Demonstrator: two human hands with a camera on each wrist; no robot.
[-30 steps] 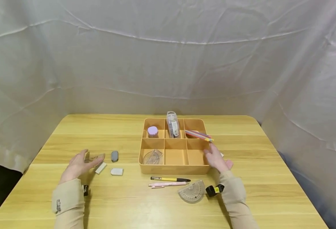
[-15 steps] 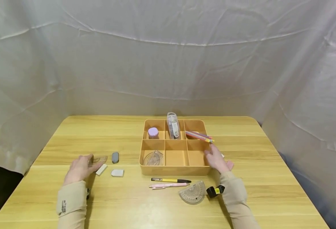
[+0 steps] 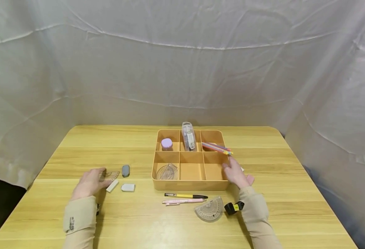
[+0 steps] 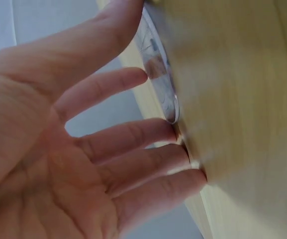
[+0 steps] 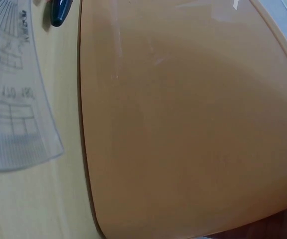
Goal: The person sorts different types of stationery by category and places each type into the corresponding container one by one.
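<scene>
In the head view, we had the left hand (image 3: 87, 183) at the protractor (image 3: 109, 175), which lay on the surface (image 3: 139, 224) just beside a white eraser (image 3: 112, 186). The right hand (image 3: 236, 173) held the tray (image 3: 188, 185) by its right wall, thumb over the rim and fingers outside.

From the left wrist, we saw the left hand's fingers stretched out and parted, tips down near the surface, with the protractor between them and the thumb. We could not tell whether they touched it. We judged it light, stiff and slick, likely to slide under a fingertip and perhaps crack if bent; its thin curved edge looked the best hold.

From the right wrist, the tray's smooth side filled the frame, the second protractor (image 5: 11, 99) near it; no fingers showed. We took the tray for rigid plastic, best steadied at its walls.
</scene>
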